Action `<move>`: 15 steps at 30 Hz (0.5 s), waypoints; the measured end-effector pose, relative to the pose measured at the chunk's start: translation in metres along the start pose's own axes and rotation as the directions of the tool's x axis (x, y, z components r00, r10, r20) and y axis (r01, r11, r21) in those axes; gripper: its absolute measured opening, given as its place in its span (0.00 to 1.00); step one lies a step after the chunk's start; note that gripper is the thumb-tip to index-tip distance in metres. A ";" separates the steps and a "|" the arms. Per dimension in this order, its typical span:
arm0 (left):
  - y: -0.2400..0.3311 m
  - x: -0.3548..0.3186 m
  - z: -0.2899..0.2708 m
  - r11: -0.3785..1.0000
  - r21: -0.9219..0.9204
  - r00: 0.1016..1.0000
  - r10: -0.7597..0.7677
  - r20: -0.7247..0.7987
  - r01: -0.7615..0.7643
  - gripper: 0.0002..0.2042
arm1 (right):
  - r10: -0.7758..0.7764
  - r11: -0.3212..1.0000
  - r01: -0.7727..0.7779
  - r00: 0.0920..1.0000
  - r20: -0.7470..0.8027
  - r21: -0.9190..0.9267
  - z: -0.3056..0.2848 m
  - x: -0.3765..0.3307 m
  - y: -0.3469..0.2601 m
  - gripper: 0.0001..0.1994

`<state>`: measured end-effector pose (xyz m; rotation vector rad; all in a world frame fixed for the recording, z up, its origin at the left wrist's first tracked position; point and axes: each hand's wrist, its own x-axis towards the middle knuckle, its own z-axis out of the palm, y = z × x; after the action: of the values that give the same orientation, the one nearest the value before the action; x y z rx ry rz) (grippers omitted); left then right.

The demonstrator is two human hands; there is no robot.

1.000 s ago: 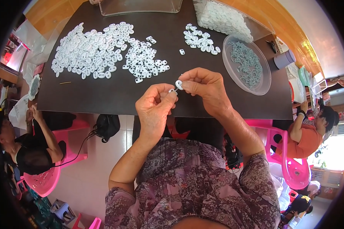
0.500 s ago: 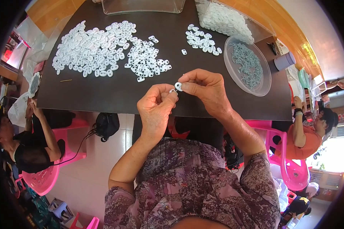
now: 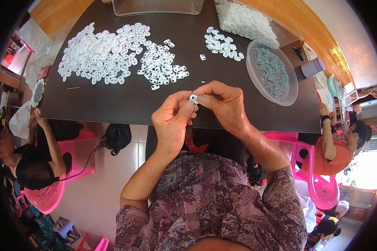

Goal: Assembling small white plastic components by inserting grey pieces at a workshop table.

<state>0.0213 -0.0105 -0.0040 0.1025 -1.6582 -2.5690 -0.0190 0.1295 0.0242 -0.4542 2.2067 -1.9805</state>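
Note:
A small white plastic piece with a dark round hole (image 3: 193,98) is pinched between my two hands over the front of the table. My left hand (image 3: 170,113) is closed, its thumb and forefinger on the piece's left side. From the right, my right hand (image 3: 227,105) grips it with thumb and forefinger; any second part beneath is hard to make out. Beyond the hands lie a heap of small white plates with holes (image 3: 161,66) and, left of it, a wider heap of white oval pieces (image 3: 99,54). A tiny white bit (image 3: 203,82) rests just beyond my right forefinger.
A round clear tub (image 3: 255,88) of grey-green screws (image 3: 272,71) stands on the right, beside a purple-grey cup (image 3: 312,67). Several white pieces (image 3: 222,43) lie near a bag of white parts (image 3: 247,23). People sit at both sides on pink chairs (image 3: 305,161).
My hands have come closer together and the right one has dropped slightly. The white parts, earlier side by side, now meet at the fingertips. The tiny white bit has come into view.

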 end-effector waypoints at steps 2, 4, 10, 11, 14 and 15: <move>0.000 0.000 0.000 1.000 -0.008 1.000 -0.013 0.000 0.013 0.10 | -0.068 0.991 0.066 0.998 -0.015 -0.112 0.001 -0.002 0.002 0.04; 0.000 0.000 0.000 1.000 -0.015 1.000 -0.025 -0.002 0.025 0.10 | -0.111 0.983 0.108 0.994 -0.014 -0.152 0.003 -0.003 0.004 0.05; 0.000 0.005 -0.002 0.993 -0.116 0.999 -0.035 -0.020 0.033 0.08 | -0.250 0.904 0.251 0.967 0.049 -0.347 0.006 -0.011 0.004 0.13; -0.001 0.005 -0.001 0.993 -0.118 0.999 -0.035 -0.040 0.030 0.08 | -0.319 0.866 0.314 0.946 0.053 -0.390 0.006 -0.012 0.007 0.15; 0.001 0.004 0.003 0.992 -0.123 0.996 -0.043 -0.074 0.033 0.08 | -0.426 0.799 0.393 0.904 0.034 -0.454 0.008 -0.012 0.012 0.15; 0.002 0.003 0.005 0.991 -0.128 0.995 -0.051 -0.088 0.040 0.08 | -0.425 0.800 0.393 0.904 0.033 -0.454 0.008 -0.011 0.012 0.15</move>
<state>0.0176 -0.0074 -0.0005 0.2477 -1.4756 -2.6512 -0.0074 0.1262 0.0104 -1.0150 2.8187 -1.6374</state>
